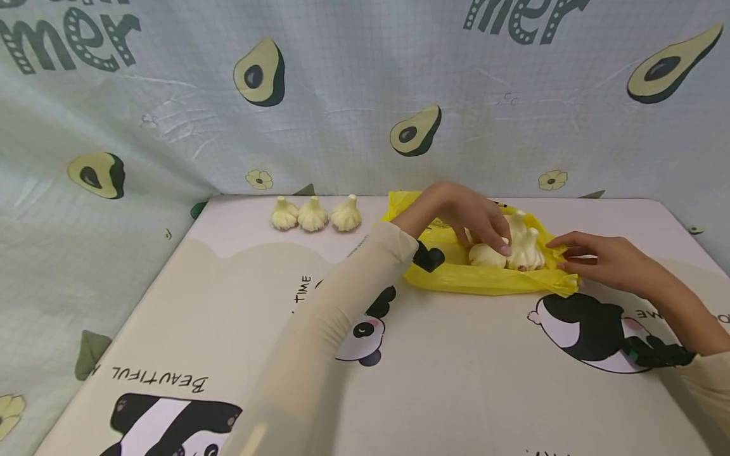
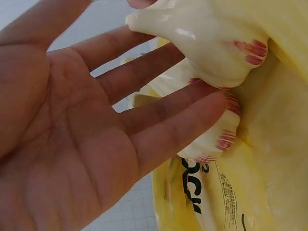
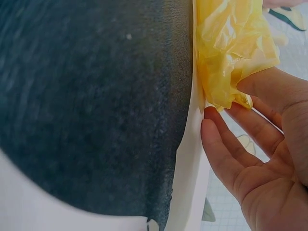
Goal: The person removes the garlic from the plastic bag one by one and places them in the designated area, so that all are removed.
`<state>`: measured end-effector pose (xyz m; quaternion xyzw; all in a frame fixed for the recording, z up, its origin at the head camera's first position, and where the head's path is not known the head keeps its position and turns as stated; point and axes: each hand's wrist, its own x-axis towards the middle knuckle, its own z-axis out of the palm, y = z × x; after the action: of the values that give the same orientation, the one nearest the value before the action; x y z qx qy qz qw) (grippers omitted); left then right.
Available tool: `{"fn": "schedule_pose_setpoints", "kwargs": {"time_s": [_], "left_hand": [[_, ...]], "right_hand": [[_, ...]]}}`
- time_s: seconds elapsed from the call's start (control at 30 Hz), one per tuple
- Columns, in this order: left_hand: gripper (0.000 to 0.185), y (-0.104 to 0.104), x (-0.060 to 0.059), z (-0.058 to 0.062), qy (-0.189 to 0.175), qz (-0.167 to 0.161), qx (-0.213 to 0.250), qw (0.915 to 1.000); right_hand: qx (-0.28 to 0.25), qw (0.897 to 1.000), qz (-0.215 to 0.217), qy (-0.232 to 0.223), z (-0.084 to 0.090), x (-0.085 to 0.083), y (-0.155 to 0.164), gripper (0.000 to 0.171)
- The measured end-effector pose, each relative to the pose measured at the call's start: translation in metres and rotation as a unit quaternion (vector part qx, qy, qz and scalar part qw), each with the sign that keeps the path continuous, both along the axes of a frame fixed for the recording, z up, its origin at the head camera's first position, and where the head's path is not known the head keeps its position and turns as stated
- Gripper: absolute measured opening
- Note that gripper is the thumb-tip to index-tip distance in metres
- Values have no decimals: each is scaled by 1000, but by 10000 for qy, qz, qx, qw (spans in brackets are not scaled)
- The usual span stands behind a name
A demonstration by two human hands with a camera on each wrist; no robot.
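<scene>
My left hand (image 1: 479, 218) reaches into a yellow plastic bag (image 1: 450, 278). In the left wrist view, a white garlic bulb (image 2: 216, 43) with reddish marks lies between the thumb and the fingers of that hand, its index and middle fingertips hidden behind it. Another garlic bulb (image 2: 211, 139) shows below, partly covered by the ring and little fingers. Several bulbs sit in the bag, one of them a garlic bulb (image 1: 526, 254) just right of the left fingertips. My right hand (image 1: 610, 259) pinches the bag's gathered right end, thumb on the plastic (image 3: 236, 48) and fingers beneath.
Three garlic bulbs (image 1: 313, 215) stand in a row at the table's back edge, left of the bag. A printed cloth with panda drawings covers the table (image 1: 433, 380). Behind it hangs an avocado-patterned curtain (image 1: 342, 139).
</scene>
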<state>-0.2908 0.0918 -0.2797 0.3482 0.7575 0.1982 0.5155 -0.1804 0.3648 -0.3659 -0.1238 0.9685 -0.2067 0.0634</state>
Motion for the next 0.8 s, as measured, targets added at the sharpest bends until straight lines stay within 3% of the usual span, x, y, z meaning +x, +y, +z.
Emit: {"fn": "schedule_pose_setpoints", "kwargs": {"time_s": [0.17,0.4,0.8], "left_hand": [[32,3,-1,-4,-104,103,17,9999],[27,3,-2,-9,-373,-36,220,9991],[24,7,-5,-12,-343,152,166,9992]], "right_hand": [[-18,9999,35,96,0,0,2,41],[-44,10000,9,31,-2,-1,3,43],[49,9998,165,66,4,-5,2,40]]}}
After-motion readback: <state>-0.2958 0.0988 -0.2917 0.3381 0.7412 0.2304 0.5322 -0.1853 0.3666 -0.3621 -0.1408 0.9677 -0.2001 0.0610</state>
